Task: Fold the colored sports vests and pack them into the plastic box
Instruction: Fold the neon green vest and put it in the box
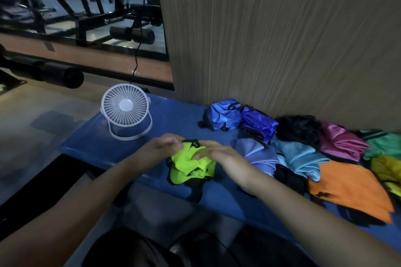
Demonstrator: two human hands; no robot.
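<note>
While bunched on blue table (173, 119), neon vest (191, 165) shows no clear long axis | left hand (165, 144), right hand (217, 154): fingers pinch its black top edge

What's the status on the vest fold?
Both hands, left hand and right hand, gripping lime vest on blue table. Fold unfinished. No plastic box in view.

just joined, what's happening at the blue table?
A person is working on a lime vest on the blue table. Both hands are on it: the left hand at its far left edge, the right hand over its top, near the black trim. The vest is bunched, not yet folded flat. Other vests lie to the right, among them blue, orange and pink. A white fan stands at the left. No plastic box is in view.
</note>
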